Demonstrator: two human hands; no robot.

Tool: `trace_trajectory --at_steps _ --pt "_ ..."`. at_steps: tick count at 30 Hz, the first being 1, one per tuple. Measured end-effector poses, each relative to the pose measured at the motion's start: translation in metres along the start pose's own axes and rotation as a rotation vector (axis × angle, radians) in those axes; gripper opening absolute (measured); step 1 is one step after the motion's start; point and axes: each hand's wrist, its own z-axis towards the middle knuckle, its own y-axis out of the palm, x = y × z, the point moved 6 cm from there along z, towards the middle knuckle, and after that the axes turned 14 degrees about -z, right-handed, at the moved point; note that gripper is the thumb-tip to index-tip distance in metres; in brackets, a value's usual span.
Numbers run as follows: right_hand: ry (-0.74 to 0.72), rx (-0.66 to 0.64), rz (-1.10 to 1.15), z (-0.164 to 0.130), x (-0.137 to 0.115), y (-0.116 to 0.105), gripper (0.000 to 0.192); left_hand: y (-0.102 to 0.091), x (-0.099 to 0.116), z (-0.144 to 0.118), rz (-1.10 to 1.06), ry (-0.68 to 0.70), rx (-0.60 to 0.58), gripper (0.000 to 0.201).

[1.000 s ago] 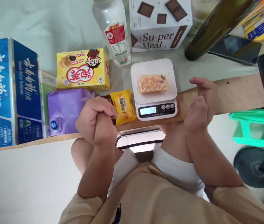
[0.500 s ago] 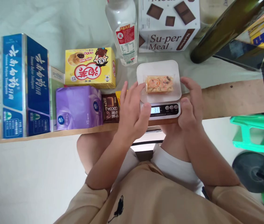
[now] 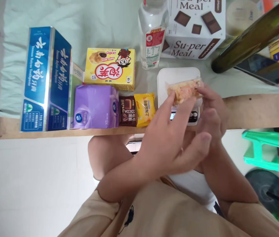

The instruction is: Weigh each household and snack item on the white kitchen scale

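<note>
A clear-wrapped pale snack bar (image 3: 185, 90) is tilted over the white plate of a small kitchen scale (image 3: 164, 77), its right end higher. My right hand (image 3: 213, 112) is closed at that right end, with the index finger on the wrapper and the thumb partly hidden. In front of the scale, my left hand (image 3: 169, 141) is spread, its fingertips near or against the bar's lower left edge; contact is hard to make out. It covers most of the scale's display. Left of the scale lie a yellow snack packet (image 3: 145, 110) and a brown cocoa packet (image 3: 128, 110).
At the left are blue toothpaste boxes (image 3: 38, 79), a purple tissue pack (image 3: 93, 107) and a yellow puff box (image 3: 109, 69). Behind the scale stand a clear bottle (image 3: 153, 39) and a white Su-per Meal box (image 3: 196, 33). A dark green bottle (image 3: 250, 39) leans right, near a phone (image 3: 261, 67).
The snack bar has gone from lying flat on the scale to tilted, with my right hand on its end. My left hand has moved right, across the scale's front. The camera view has shifted.
</note>
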Motion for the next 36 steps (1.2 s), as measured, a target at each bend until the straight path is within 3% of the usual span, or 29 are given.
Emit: trace_trajectory --at_steps 3,6,12,15,18,21,26,32,34,36 --pt "-0.002 -0.004 0.221 0.014 -0.023 0.013 0.041 -0.025 0.021 -0.018 0.02 -0.035 -0.028 0.075" --pt "0.004 -0.144 0.294 0.029 -0.049 0.042 0.032 -0.052 0.024 -0.037 0.103 -0.1 -0.035 0.08" --pt "-0.067 -0.459 0.017 0.036 -0.078 0.102 0.04 -0.081 0.007 -0.061 0.181 -0.213 -0.136 0.085" --pt "-0.23 -0.576 -0.037 0.028 -0.079 0.126 0.05 -0.089 -0.007 -0.062 0.223 -0.308 -0.173 0.084" --pt "-0.45 -0.58 -0.157 0.017 -0.079 0.135 0.053 -0.096 -0.02 -0.059 0.248 -0.412 -0.19 0.085" --pt "-0.563 -0.541 -0.305 0.012 -0.08 0.127 0.046 -0.1 -0.025 -0.055 0.208 -0.463 -0.183 0.084" --pt "-0.466 -0.422 -0.402 0.015 -0.075 0.096 0.042 -0.091 -0.02 -0.049 0.166 -0.448 -0.19 0.079" --pt "-0.501 -0.446 -0.434 0.001 -0.085 0.096 0.044 -0.074 -0.011 -0.041 0.173 -0.425 -0.307 0.068" --pt "-0.499 -0.411 -0.422 0.0 -0.088 0.083 0.043 -0.071 -0.007 -0.038 0.123 -0.39 -0.322 0.065" --pt "-0.442 -0.36 -0.39 0.001 -0.079 0.056 0.042 -0.066 -0.004 -0.035 0.052 -0.317 -0.314 0.066"
